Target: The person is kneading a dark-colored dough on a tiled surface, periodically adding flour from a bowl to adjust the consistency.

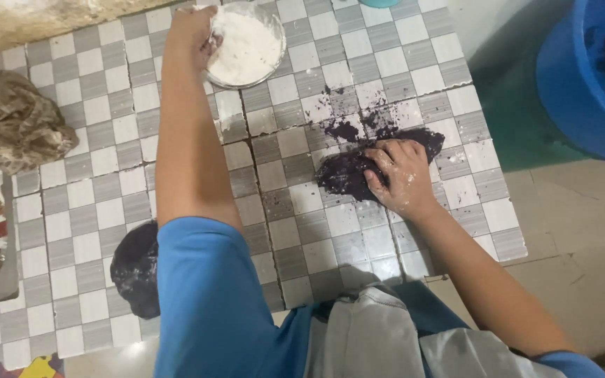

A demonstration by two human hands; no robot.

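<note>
Head view: my right hand (pixel 402 176) lies palm-down on the dark purple dough (pixel 348 171), fingers spread and curled over its right part, pressing it against the checkered tile counter (pixel 99 189). White flour dusts my knuckles and wrist. The dough sits right of centre on the counter, flattened and elongated, with dark smears and crumbs (pixel 358 122) on the tiles just beyond it.

My left hand (pixel 190 35) reaches to the far edge of the counter and its fingers close on the left rim of a round clear bowl of white flour (pixel 248 45); the fingertips themselves are hidden by the rim and my knuckles. The bowl stands upright on the tiles, well apart from the dough.

A second dark dough ball (pixel 136 269) rests on the counter near my left elbow, partly covered by my blue sleeve. A crumpled brown cloth (pixel 15 122) lies at the counter's left side. A blue tub (pixel 582 77) stands on the floor to the right.
</note>
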